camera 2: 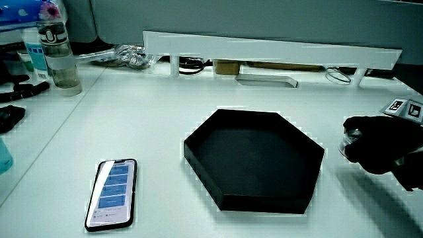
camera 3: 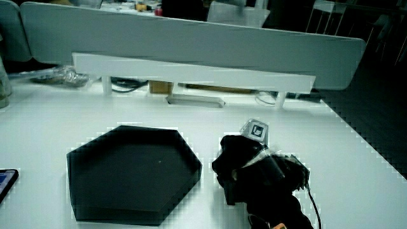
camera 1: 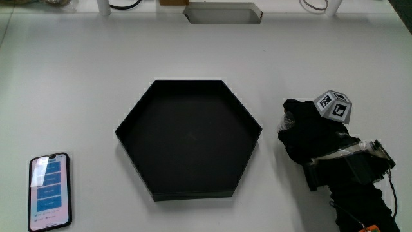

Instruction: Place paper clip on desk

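The hand rests on the table just beside the black hexagonal tray, fingers curled under, paper clip not visible, so I cannot tell if it's held; risk: it drops into the tray.

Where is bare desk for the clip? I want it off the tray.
Bare desk lies between the tray and the phone, and between the tray and the shelf. It is tighter where the hand rests beside the tray.
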A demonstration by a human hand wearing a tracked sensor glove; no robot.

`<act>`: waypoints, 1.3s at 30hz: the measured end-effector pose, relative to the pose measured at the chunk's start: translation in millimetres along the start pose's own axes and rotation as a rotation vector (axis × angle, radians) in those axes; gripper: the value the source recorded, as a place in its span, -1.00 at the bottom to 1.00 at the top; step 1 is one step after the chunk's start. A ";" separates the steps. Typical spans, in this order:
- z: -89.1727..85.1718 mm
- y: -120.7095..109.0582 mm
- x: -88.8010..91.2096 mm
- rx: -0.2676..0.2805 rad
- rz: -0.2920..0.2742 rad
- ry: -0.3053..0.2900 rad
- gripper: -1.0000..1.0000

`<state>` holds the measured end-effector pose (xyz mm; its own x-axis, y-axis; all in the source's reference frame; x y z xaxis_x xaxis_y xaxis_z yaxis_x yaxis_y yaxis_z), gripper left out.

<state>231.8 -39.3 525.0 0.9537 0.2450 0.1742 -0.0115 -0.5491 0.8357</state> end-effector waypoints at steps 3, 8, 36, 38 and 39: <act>-0.3 2.4 7.6 -0.005 -0.024 0.005 0.00; -2.3 3.2 10.8 -0.004 -0.026 0.025 0.00; -32.1 13.4 58.8 -0.103 -0.175 0.047 -0.19; -32.0 13.1 61.5 -0.089 -0.195 0.041 -0.25; -32.2 14.7 61.8 -0.101 -0.187 0.047 -0.28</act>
<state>280.9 -6.5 564.8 0.9272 0.3732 0.0333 0.1320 -0.4083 0.9032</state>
